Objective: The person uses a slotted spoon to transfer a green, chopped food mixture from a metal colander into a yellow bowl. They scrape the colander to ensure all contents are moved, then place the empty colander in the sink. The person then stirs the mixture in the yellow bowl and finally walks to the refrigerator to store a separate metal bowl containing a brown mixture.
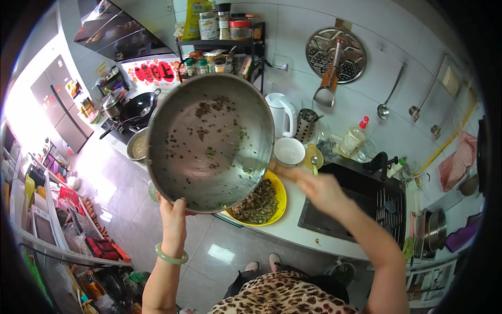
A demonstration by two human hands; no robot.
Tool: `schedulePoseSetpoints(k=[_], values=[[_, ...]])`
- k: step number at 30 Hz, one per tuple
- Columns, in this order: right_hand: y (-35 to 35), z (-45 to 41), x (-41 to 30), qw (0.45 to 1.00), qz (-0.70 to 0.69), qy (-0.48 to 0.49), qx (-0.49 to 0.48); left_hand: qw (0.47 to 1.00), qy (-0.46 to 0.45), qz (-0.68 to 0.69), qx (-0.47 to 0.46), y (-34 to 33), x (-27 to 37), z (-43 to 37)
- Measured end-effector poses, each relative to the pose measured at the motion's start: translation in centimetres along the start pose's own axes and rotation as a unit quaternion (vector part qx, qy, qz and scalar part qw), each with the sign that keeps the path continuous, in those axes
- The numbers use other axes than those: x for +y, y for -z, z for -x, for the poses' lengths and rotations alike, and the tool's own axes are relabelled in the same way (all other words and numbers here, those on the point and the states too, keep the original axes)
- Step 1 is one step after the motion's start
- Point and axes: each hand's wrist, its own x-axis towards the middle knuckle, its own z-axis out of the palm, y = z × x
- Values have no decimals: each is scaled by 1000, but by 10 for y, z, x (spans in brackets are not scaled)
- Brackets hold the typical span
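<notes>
A large stainless steel pan (pixel 211 145) is held up and tilted, its inside facing the camera, with brown and green food bits stuck to it. My left hand (pixel 174 214) grips its lower left rim, thumb on the edge. My right hand (pixel 319 188) is closed around a brownish handle (pixel 283 171) at the pan's right side, slightly blurred. Partly hidden below the pan, a yellow bowl (pixel 283 200) holds a minced mixture (pixel 261 204) with green bits. A white bowl (pixel 289 151) stands just right of the pan.
A black sink (pixel 327 200) with a dark faucet (pixel 378 163) lies right. Behind stand a white kettle (pixel 280 114), a utensil holder (pixel 306 125) and a spice rack (pixel 219 43). A black wok (pixel 137 108) and a metal bowl (pixel 137 145) are at left.
</notes>
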Motion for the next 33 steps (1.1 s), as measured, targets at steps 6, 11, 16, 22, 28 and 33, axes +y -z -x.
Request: schedulePoseSetpoints(k=[6, 11, 16, 22, 28, 33], values=[[41, -54, -25, 998, 28, 16, 59, 999, 39, 17, -25, -3, 2, 5], [60, -94, -47, 995, 89, -32, 42, 999, 41, 28, -20, -12, 6, 9], [38, -112, -74, 995, -93, -34, 28, 997, 53, 31, -40, -13, 0, 7], [-3, -71, -101, 982, 43, 177, -46, 996, 62, 43, -43, -14, 4, 6], [40, -38, -76, 951, 158, 261, -59, 996, 53, 45, -54, -8, 6, 0], [64, -102, -80, 961, 143, 213, 101, 996, 43, 30, -68, -16, 14, 0]])
